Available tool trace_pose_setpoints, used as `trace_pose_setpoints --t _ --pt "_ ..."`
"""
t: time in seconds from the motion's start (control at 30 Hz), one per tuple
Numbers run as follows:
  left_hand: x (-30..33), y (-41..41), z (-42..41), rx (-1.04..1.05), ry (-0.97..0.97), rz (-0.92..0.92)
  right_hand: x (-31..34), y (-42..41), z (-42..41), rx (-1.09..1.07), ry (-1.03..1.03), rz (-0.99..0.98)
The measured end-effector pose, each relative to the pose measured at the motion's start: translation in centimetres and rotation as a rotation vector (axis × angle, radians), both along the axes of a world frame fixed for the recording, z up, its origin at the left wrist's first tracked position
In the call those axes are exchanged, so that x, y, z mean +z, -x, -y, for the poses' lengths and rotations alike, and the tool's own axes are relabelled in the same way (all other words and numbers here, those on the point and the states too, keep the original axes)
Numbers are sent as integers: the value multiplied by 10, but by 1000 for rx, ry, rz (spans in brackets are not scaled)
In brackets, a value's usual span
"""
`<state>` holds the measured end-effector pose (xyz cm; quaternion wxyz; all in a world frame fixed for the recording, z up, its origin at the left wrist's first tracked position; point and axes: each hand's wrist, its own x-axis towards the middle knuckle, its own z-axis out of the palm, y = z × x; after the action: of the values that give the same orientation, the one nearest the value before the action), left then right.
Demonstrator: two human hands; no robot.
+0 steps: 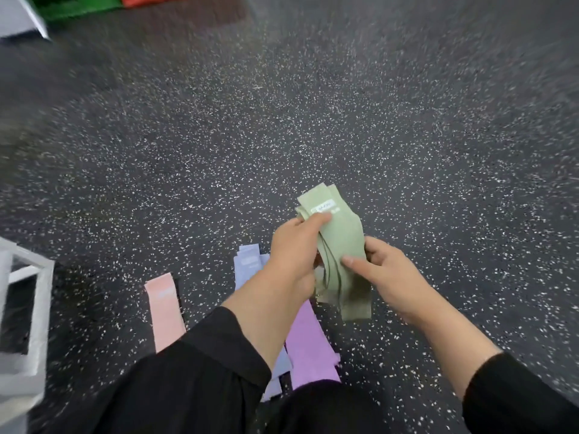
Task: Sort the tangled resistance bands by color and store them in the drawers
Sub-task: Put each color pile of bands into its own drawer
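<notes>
We hold the bundle of pale green fabric resistance bands [341,245] in both hands above the dark speckled rubber floor [282,120], its long axis running near to far. Our left hand [293,255] pinches the far end with curled fingers; our right hand [391,277] pinches the near middle, thumb on top. The white drawer frame [31,308] lies well to the left (nearer our left hand). On the floor below lie a pink band [164,311], a grey-blue band [249,264] and a purple band [308,346].
</notes>
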<state>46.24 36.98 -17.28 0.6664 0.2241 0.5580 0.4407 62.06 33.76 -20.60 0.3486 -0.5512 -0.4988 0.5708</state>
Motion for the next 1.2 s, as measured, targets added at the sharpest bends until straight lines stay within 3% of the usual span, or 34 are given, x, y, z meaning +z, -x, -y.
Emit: trace_pose_setpoints --t 0.23,0.4,0.57,0.7,0.87,1.2 --pt "104 71 62 8 -222 -65 124 90 17 11 -211 -69" --pt "137 121 121 119 -231 -149 164 176 62 81 -334 153" --pt "162 175 184 210 -227 -180 194 241 124 222 -325 189" --pt "175 215 232 304 -248 -179 211 269 161 314 -266 33" --pt "189 238 272 279 -270 -163 214 299 203 283 -374 25" --pt "196 273 318 284 -371 -141 244 305 231 322 -259 -251"
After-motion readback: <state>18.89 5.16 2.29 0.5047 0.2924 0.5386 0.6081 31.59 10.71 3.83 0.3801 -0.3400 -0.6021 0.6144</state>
